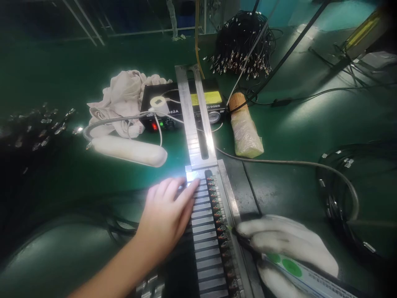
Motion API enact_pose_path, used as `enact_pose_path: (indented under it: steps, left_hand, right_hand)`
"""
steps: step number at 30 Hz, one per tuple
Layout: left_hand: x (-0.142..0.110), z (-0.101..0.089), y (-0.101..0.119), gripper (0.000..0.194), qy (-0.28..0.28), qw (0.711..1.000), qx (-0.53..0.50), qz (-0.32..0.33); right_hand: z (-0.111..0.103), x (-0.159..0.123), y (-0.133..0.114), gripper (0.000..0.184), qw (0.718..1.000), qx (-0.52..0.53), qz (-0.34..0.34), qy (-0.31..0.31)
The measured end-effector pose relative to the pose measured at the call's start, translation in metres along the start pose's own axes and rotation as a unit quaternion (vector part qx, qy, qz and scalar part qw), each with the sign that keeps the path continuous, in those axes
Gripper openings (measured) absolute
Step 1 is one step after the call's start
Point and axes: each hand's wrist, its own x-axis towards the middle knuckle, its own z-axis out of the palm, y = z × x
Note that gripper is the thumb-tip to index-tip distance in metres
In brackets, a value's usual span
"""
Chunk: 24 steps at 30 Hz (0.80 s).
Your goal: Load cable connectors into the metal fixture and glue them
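My bare left hand (166,215) lies flat on the left side of a long metal fixture (204,231), fingers stretched toward its upper end. A row of small cable connectors (218,215) sits in the fixture's slots. My right hand (285,244), in a white glove, is closed around a pen-like dispensing tool (297,271) with green stickers. The tool's tip rests by the connectors at the fixture's right edge.
A black dispenser controller (173,109) with a red light stands behind, next to a crumpled cloth (124,97). A lamp on a flexible neck (130,151), a wrapped roll (245,130), a bundle of black cables (245,43) and loose connectors (46,124) lie around on the green table.
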Motion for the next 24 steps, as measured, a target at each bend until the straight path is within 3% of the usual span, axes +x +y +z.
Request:
enact_pose_path:
  steps: [13, 18, 24]
  left_hand:
    - [0.0, 0.0, 0.001, 0.036, 0.002, 1.0, 0.008, -0.003]
    - [0.0, 0.0, 0.0, 0.036, 0.0, 1.0, 0.001, 0.0]
    - [0.001, 0.0, 0.0, 0.036, 0.001, 1.0, 0.0, 0.001]
  right_hand:
    - [-0.002, 0.001, 0.003, 0.034, 1.0, 0.013, 0.012, -0.021]
    - [-0.005, 0.0, -0.002, 0.024, 1.0, -0.01, -0.004, -0.009]
    - [-0.002, -0.005, -0.011, 0.02, 0.999, -0.021, 0.029, -0.001]
